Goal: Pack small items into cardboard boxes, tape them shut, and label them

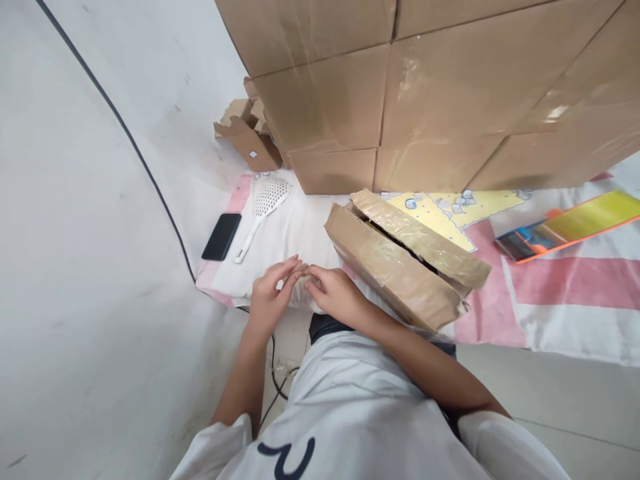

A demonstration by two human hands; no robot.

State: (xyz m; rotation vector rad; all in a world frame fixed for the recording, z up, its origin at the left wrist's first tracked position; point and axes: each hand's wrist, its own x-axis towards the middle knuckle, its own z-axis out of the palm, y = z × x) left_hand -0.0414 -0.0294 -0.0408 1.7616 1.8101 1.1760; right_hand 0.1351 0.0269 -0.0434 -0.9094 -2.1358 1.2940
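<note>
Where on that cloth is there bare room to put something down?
Free patches: the white cloth between the slotted scoop and the taped carton, and the pink-and-white stretch right of the carton, below the orange-edged package. Crowded: the front edge, where the left hand and right hand meet, and along the stacked boxes.

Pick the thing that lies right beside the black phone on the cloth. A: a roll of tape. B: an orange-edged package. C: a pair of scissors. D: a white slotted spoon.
D: the white slotted spoon lies just right of the black phone on the cloth.
</note>
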